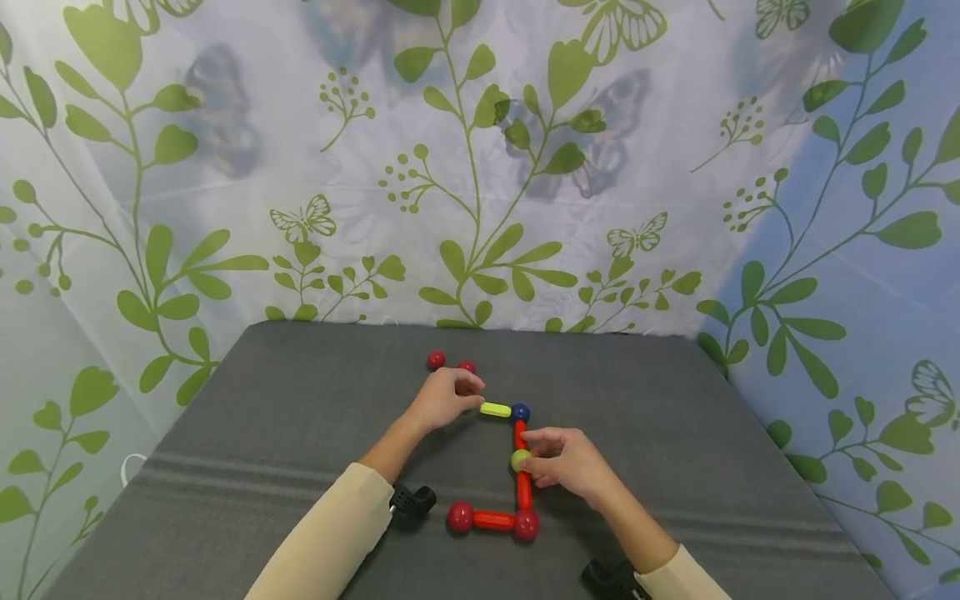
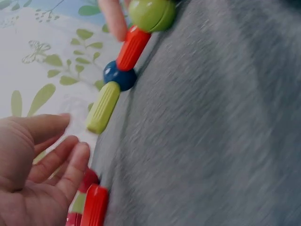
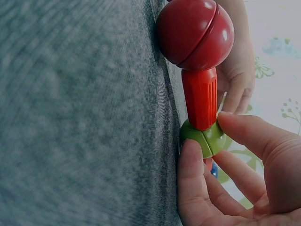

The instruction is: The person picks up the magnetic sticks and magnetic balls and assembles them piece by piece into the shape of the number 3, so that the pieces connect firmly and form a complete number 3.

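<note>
A chain of magnetic balls and rods lies on the grey table. My right hand [image 1: 572,463] pinches its green ball [image 3: 205,137] between thumb and fingers. A red rod [image 1: 524,492] runs from that ball to a red ball [image 1: 527,524], where another red rod [image 1: 493,521] leads to a second red ball [image 1: 461,517]. On the far side, a red rod [image 2: 133,48] joins the green ball to a blue ball [image 2: 119,75]. A yellow-green rod [image 2: 103,108] sticks out from the blue ball. Just off its free end is my left hand [image 1: 448,398], fingers loosely bent around nothing.
Behind my left hand lie more pieces: a red ball [image 1: 436,360], another red ball [image 1: 467,367] and, in the left wrist view, a red rod [image 2: 95,206]. A leaf-patterned curtain [image 1: 480,167] hangs along the back of the table [image 1: 637,392].
</note>
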Tool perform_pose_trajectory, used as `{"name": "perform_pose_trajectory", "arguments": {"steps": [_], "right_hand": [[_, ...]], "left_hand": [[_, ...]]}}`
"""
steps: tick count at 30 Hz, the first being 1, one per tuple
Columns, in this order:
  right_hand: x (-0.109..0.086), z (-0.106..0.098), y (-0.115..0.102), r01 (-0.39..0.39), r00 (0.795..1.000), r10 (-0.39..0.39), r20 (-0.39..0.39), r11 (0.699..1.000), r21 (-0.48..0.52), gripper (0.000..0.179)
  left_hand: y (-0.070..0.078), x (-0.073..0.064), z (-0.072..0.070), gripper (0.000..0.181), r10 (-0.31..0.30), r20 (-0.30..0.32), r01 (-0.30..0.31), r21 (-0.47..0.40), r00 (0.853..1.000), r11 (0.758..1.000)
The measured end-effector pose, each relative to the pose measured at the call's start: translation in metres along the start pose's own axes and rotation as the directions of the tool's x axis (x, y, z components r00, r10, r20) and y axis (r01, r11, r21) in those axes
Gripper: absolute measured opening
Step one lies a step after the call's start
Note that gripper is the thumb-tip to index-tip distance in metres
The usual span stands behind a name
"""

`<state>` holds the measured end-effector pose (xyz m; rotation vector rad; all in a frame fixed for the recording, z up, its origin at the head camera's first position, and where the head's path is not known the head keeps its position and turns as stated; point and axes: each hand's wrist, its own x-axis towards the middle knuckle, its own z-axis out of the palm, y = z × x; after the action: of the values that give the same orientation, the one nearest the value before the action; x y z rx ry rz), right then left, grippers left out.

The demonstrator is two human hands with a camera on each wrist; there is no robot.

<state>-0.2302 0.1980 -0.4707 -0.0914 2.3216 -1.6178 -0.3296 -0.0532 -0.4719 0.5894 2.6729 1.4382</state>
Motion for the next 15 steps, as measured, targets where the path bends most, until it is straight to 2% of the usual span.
{"name": "perform_pose_trajectory", "arguments": {"steps": [4,9,12,15], "right_hand": [[0.0,-0.001,0.0,-0.006,1.0,0.006,0.004,1.0,0.006,0.054],[-0.001,-0.001,0.0,-0.017,1.0,0.017,0.003,1.0,0.02,0.055],[0.0,-0.001,0.0,-0.027,1.0,0.027,-0.002,0.999,0.018,0.055],[0.0,-0.001,0.0,-0.033,0.999,0.033,-0.007,0.999,0.011,0.055]], "left_hand": [[-0.005,0.002,-0.018,0.02,-0.017,-0.088,0.011,-0.062,0.996,0.998],[-0.022,0.01,-0.042,0.021,-0.066,-0.18,0.036,-0.164,0.981,0.986],[-0.033,0.015,-0.052,0.022,-0.106,-0.22,0.065,-0.188,0.97,0.98],[-0.043,0.02,-0.058,0.023,-0.128,-0.233,0.09,-0.17,0.964,0.981]]}}
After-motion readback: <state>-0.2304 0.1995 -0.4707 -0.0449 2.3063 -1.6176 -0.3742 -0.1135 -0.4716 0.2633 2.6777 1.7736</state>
